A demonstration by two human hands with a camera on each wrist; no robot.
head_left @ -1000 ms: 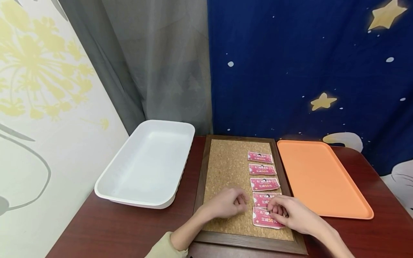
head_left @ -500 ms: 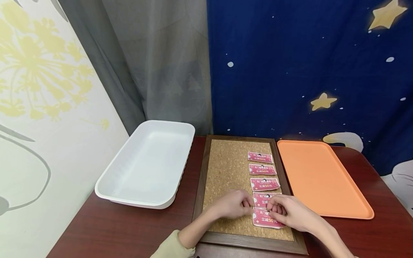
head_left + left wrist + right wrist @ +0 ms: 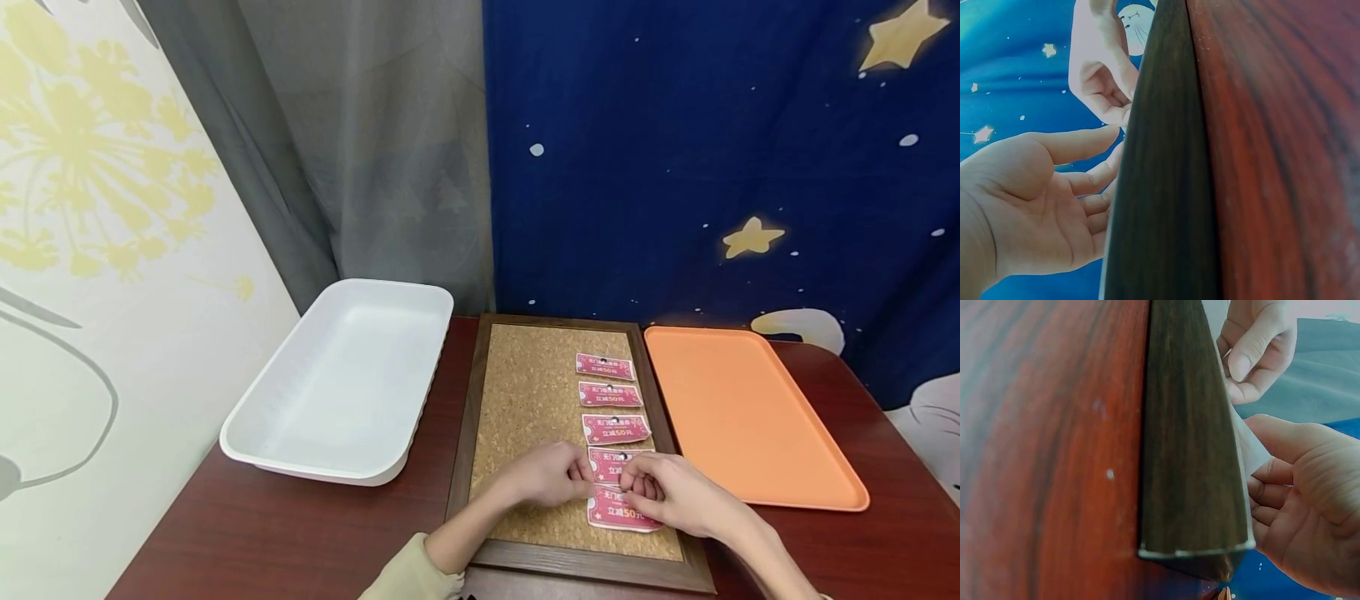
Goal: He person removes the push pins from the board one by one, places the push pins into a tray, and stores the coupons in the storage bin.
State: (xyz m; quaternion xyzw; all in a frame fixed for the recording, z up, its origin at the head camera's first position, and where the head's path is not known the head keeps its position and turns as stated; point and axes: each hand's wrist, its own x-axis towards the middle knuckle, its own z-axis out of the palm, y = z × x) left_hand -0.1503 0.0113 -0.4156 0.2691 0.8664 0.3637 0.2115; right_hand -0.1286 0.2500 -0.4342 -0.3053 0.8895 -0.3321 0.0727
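A column of pink paper coupons runs down the right half of a corkboard (image 3: pixel 517 408) in the head view, most with a dark pin showing near the top. My right hand (image 3: pixel 675 496) pinches the right part of the lowest coupon (image 3: pixel 611 517); white paper (image 3: pixel 1252 450) shows at its thumb and fingers in the right wrist view. At that coupon's upper left corner is my left hand (image 3: pixel 551 475), its thumb and fingertips brought together on the edge. The board's dark wooden frame (image 3: pixel 1163 175) hides part of the left fingertips in the left wrist view.
On the left of the dark red table (image 3: pixel 247 533) stands a deep white tray (image 3: pixel 348 367). A flat orange tray (image 3: pixel 750 417) lies right of the corkboard, close to its frame. Grey and blue curtains (image 3: pixel 637 167) hang behind.
My left hand has moved right, from bare cork to the lowest coupon's left corner. My right hand has stayed almost still at the coupon's right part.
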